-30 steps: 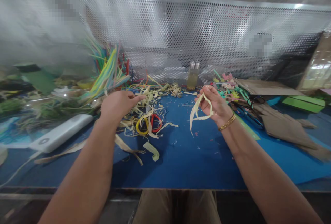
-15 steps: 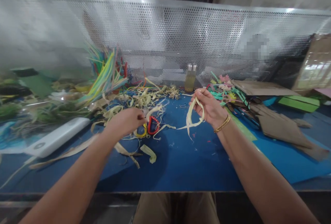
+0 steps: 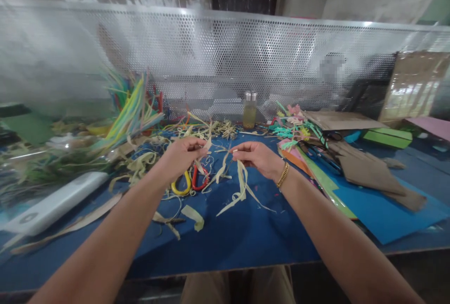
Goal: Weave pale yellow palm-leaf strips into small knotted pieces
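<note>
Over the blue table top (image 3: 246, 233), my left hand (image 3: 181, 154) is closed in a pinch on a pale straw-coloured strip (image 3: 215, 173) lifted from the pile of dried leaf strips (image 3: 197, 133). My right hand (image 3: 258, 156), with a gold bracelet at the wrist, pinches other pale strips (image 3: 241, 189) that hang down and trail onto the table. The two hands are close together, fingertips nearly facing. Just under my left hand lie scissors with a yellow and a red handle loop (image 3: 190, 182).
A small bottle of yellowish liquid (image 3: 249, 109) stands by the perforated metal screen (image 3: 225, 60). Coloured strips (image 3: 130, 107) fan out at the back left; a white flat device (image 3: 52, 203) lies left. Coloured paper pieces (image 3: 295, 130), brown cloth (image 3: 372, 173) and blue sheets (image 3: 386, 210) cover the right.
My left hand drew back from the pile with a pale strip pinched in it. My right hand moved left and lower, bringing its strips toward the left hand. The camera shifted slightly.
</note>
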Motion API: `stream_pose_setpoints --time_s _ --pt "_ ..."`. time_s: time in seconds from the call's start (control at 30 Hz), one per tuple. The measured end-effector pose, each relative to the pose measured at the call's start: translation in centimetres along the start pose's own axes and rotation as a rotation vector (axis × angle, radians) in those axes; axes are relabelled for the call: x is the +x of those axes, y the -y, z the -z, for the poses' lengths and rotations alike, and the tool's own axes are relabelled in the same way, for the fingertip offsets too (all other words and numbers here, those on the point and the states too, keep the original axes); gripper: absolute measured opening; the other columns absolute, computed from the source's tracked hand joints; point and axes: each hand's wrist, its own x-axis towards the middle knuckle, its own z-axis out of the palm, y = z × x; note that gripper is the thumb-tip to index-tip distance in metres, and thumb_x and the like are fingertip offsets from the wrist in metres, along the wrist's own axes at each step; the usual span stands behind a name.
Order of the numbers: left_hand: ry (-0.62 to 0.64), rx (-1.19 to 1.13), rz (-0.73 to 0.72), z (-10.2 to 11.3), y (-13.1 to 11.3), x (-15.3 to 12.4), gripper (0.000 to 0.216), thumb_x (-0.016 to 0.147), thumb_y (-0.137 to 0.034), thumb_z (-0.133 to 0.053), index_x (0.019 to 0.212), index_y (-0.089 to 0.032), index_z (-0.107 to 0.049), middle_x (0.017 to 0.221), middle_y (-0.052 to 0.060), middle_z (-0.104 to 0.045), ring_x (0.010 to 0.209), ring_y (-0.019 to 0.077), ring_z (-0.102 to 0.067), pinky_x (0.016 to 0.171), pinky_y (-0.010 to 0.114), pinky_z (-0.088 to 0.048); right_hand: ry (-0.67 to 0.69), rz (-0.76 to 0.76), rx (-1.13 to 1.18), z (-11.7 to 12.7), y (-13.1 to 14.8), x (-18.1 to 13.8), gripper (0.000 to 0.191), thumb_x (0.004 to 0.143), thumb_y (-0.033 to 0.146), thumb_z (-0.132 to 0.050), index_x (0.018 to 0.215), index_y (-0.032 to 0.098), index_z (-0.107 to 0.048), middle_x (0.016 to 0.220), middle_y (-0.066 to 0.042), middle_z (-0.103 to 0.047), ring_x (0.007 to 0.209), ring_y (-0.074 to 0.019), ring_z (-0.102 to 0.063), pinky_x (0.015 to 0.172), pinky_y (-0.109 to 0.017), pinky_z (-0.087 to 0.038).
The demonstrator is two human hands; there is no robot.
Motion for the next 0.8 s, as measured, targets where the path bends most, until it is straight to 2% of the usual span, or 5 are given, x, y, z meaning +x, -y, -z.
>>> stream_pose_setpoints --time_s 0.23,0.37,0.53,0.67,0.8 --pt "-0.185 0.941 -0.145 3.1 1.0 0.3 0.039 0.081 -0.045 -0.058 0.101 -0.014 -0.068 0.102 0.018 -0.066 0.096 0.0355 -0.056 0.084 0.044 -0.037 -0.063 0.142 0.146 1.0 1.2 -0.3 0.023 0.064 0.032 -0.081 0.079 0.019 -0.068 0.07 0.001 -0.066 0.057 -0.006 -0.053 0.054 -0.019 -0.044" --pt "-0.018 0.818 -0.322 -0.4 0.9 -0.5 0.029 0.083 -0.046 -0.056 0.086 -0.022 -0.072 0.094 0.01 -0.068 0.093 0.0279 -0.057 0.088 0.038 -0.037 0.001 0.207 0.233 1.6 2.3 -1.0 0.022 0.065 0.032 -0.08 0.076 0.021 -0.064 0.066 0.005 -0.062 0.055 -0.0059 -0.054 0.053 -0.019 -0.045" --pt "0.179 0.842 -0.315 -4.8 0.7 -1.1 0.02 0.071 -0.043 -0.069 0.07 -0.023 -0.072 0.081 0.01 -0.066 0.088 0.0281 -0.057 0.077 0.035 -0.038 0.075 0.225 0.241 2.1 2.7 -1.5 0.021 0.066 0.033 -0.079 0.076 0.022 -0.064 0.064 0.006 -0.06 0.055 -0.0064 -0.053 0.054 -0.02 -0.045" --pt "0.152 0.665 -0.201 -3.5 0.3 -0.2 0.019 0.082 -0.033 -0.053 0.076 -0.022 -0.067 0.075 0.006 -0.066 0.07 0.0211 -0.058 0.063 0.03 -0.035 0.047 0.253 0.049 2.0 2.2 -1.1 0.022 0.068 0.032 -0.076 0.086 0.023 -0.068 0.067 0.004 -0.063 0.055 -0.007 -0.052 0.054 -0.021 -0.043" --pt "0.274 0.461 -0.204 -1.2 -0.9 0.8 0.027 0.085 -0.041 -0.048 0.074 -0.023 -0.064 0.068 0.001 -0.066 0.055 0.0158 -0.053 0.056 0.027 -0.033 0.01 0.355 -0.443 1.4 0.8 -0.3 0.042 0.071 0.028 -0.073 0.113 0.025 -0.067 0.068 0.003 -0.065 0.059 -0.0102 -0.054 0.059 -0.025 -0.042"
